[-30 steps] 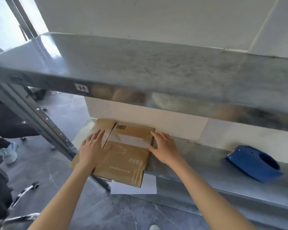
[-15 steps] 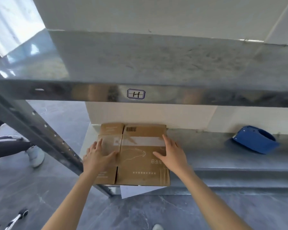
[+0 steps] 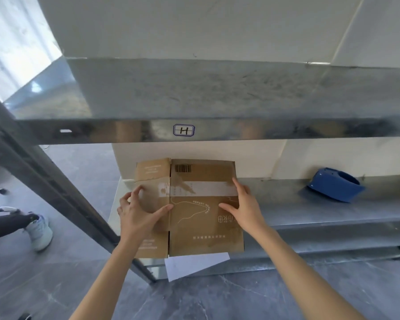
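A flattened brown cardboard box [image 3: 201,236] with clear tape and a barcode lies on the left end of the lower metal shelf [image 3: 310,211], its near edge hanging over the shelf front. My left hand [image 3: 136,215] is on the narrow left panel. Its fingers curl at the panel's left edge and its thumb reaches to the fold line. My right hand [image 3: 243,209] lies flat with straight fingers on the box's right side, over the tape strip.
A white sheet of paper [image 3: 194,264] sticks out from under the box. A blue plastic part [image 3: 333,188] sits further right on the shelf. The upper shelf [image 3: 217,95], labelled H [image 3: 184,130], overhangs. A slanted post [image 3: 56,192] and another person's shoe [image 3: 38,232] are at the left.
The view has come closer and squarer to the box. My left fingers went from lying flat to curling at the left panel's edge. My right hand slid slightly onto the tape strip.
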`<state>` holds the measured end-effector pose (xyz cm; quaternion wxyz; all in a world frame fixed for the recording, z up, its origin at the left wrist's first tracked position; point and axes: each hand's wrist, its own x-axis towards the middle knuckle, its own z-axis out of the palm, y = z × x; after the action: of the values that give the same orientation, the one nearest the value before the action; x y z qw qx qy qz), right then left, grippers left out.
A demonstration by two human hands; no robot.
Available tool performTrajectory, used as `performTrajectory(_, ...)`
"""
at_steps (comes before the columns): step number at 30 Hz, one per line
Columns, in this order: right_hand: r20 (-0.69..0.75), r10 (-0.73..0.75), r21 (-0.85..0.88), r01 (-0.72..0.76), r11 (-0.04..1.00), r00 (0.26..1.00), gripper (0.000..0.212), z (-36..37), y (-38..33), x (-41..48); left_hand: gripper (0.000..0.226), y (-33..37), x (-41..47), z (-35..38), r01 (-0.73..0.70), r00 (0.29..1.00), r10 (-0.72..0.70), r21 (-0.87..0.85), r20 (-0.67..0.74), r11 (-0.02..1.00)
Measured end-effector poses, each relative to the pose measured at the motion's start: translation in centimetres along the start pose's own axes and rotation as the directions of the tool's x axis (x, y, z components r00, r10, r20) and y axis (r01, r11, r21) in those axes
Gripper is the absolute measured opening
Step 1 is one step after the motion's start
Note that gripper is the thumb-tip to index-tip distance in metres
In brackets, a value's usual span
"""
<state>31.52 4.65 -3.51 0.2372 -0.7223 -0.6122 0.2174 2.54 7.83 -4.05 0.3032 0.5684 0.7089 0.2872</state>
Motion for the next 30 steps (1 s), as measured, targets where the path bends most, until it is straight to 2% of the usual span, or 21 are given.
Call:
performTrajectory(8, -0.155, -0.039, 0.055, 0.048, 0.997, 0.987, 0.101, -6.4, 3.0, -1.1, 0.101, 5.8, -2.2, 2.7, -0.162, 0.987, 0.160, -0.084, -0.027, 0.983)
performTrajectory(14, -0.281, -0.040, 0.061, 0.060, 0.996, 0.959, 0.107, -12.6, 8.1, -1.4, 0.117, 11.5, -4.9, 8.7, -0.263, 0.965, 0.261, -0.118, -0.032, 0.958)
performTrajectory(20, -0.249, -0.027, -0.044, 0.017, 0.999, 0.968, 0.097, -17.9, 15.7, -0.5, 0.132, 16.4, -7.0, 15.5, -0.291, 0.956, 0.294, -0.171, -0.009, 0.941)
performTrajectory(26, -0.255, -0.054, 0.091, 0.080, 0.993, 0.965, 0.082, -20.7, 20.0, -0.1, 0.132, 20.1, -8.3, 18.8, -0.341, 0.938, 0.346, -0.176, -0.004, 0.923)
performTrajectory(30, -0.290, -0.098, 0.079, 0.126, 0.989, 0.952, 0.072, -21.4, 21.0, 0.3, 0.130, 21.3, -9.0, 19.9, -0.403, 0.902, 0.426, -0.216, 0.069, 0.889)
